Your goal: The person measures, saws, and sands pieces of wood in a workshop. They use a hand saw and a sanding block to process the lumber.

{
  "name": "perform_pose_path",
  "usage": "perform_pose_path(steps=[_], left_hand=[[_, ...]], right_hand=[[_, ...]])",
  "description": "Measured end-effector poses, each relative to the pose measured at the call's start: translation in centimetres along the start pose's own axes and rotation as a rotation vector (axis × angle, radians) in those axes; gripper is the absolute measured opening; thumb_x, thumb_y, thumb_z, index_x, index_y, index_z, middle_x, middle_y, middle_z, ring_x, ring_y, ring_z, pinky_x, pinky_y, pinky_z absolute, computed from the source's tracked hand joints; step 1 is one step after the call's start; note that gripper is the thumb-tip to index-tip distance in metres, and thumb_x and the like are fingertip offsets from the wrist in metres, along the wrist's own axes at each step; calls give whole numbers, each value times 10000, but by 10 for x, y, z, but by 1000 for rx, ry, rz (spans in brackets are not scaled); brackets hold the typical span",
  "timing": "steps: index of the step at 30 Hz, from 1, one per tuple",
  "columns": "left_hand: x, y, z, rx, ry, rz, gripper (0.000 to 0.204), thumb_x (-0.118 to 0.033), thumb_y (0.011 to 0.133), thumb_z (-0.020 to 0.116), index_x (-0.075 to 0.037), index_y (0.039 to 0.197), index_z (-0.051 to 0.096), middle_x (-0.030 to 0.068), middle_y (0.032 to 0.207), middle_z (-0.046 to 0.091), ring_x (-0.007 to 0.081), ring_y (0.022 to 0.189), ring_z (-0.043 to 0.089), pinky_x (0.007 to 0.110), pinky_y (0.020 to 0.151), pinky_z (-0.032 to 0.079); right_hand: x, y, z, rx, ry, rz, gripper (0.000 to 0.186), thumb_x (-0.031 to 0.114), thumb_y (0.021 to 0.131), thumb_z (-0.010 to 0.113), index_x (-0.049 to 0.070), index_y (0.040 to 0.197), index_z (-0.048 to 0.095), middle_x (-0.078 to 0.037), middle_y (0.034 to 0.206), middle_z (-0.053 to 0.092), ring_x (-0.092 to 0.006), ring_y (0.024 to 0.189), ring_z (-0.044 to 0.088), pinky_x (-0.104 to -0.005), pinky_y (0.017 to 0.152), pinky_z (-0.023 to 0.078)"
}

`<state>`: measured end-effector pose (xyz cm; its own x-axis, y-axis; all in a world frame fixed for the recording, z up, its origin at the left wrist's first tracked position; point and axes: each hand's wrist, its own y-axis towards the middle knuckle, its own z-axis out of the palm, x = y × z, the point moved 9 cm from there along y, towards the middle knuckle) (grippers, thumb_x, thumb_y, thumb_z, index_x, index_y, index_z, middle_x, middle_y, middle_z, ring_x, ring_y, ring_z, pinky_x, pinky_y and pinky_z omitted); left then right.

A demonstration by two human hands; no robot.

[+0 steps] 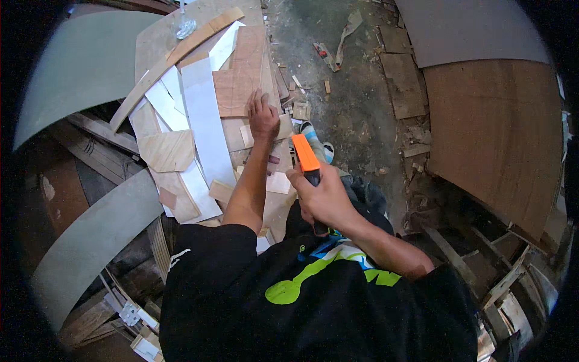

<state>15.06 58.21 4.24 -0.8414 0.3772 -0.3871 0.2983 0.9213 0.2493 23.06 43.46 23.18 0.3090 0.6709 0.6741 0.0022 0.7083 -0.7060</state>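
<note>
My left hand (264,117) rests with slightly bent, parted fingers on wood pieces at the right side of a cluttered board, touching reddish plywood (238,63). My right hand (322,196) grips an orange-and-black hand tool (306,152), held upright at the board's right, in front of my body. Under and around my left forearm lie a long white strip (202,114), a pale angled wood offcut (166,151) and small light blocks (220,192). A curved wooden strip (205,39) crosses the upper part of the board. What lies under my left palm is hidden.
Large grey curved sheets (90,253) and timber lie at the left. The concrete floor (325,54) has scattered scraps beside my sock-and-sandal foot (309,133). Big brown (488,139) and grey panels (470,30) lean at the right, above jumbled battens (482,271).
</note>
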Motion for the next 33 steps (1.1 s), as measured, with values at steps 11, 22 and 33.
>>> perform_pose_path(steps=[11,22,33], left_hand=[[5,-3,0,-5,-16,-2,367,-109,778,442,-8,1128,481,136,1285,397,287,1232,330,408,1026,257],[-13,7,0,-11,-6,13,352,-112,776,439,-8,1111,479,133,1292,387,288,1233,326,413,1026,259],[-1,-2,-6,4,4,15,366,-114,775,435,-8,1123,471,143,1288,394,292,1228,335,411,1028,260]], right_hand=[[-6,2,3,-7,31,33,186,182,877,519,47,776,442,-15,431,413,-110,304,395,-264,304,309],[-4,12,-10,-40,31,7,171,172,875,504,6,905,479,-19,478,436,-125,315,423,-280,297,329],[4,-1,3,18,37,0,175,176,875,520,41,796,443,-10,425,406,-108,305,399,-259,309,319]])
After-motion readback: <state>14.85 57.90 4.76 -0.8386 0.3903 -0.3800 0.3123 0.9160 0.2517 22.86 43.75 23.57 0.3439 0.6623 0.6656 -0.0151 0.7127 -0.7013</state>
